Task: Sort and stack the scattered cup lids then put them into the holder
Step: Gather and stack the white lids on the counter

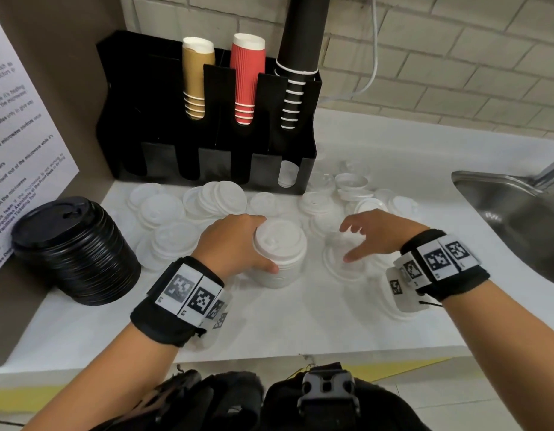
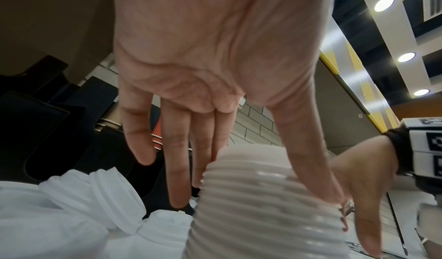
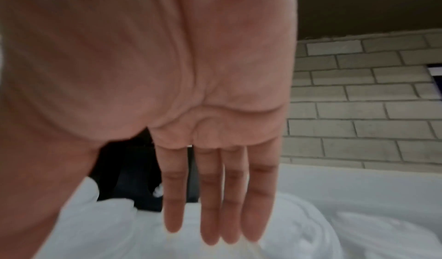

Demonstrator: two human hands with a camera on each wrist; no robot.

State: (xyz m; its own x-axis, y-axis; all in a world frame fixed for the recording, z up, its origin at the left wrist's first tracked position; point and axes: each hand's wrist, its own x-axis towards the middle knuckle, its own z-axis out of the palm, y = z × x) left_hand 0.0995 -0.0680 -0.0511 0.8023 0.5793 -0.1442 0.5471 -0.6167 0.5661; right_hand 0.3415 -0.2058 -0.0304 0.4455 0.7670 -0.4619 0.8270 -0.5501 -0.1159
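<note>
lids everywhere: loose white plastic cup lids (image 1: 188,206) lie scattered across the white counter (image 1: 300,318), some overlapping, most of them between the hands and the black slotted holder (image 1: 163,163) that stands against the back wall. near the middle of the counter stands a tall stack of white ribbed lids (image 1: 280,253), upright. the left hand (image 1: 235,244) wraps round that stack from its left side, fingers curled over the far edge and the thumb pressed on the near side; the left wrist view shows the thumb lying along the ribbed wall and the fingers reaching down behind it. the right hand (image 1: 375,234) is spread wide with straight fingers, palm down, just right of the stack, above a few single white lids; it grips nothing, and whether the fingertips touch a lid i cannot tell. the two hands are apart, the stack between them.

the holder carries a stack of tan paper cups (image 1: 196,79), a stack of red ribbed paper cups (image 1: 246,79) and a tall stack of black paper cups (image 1: 296,73) in its rear slots; one white lid shows through the front right slot. at the left edge of the counter sits a separate stack of black plastic lids (image 1: 73,247), beside a printed paper notice (image 1: 17,144) on the side wall. a steel sink (image 1: 518,206) is set into the counter at the right.
</note>
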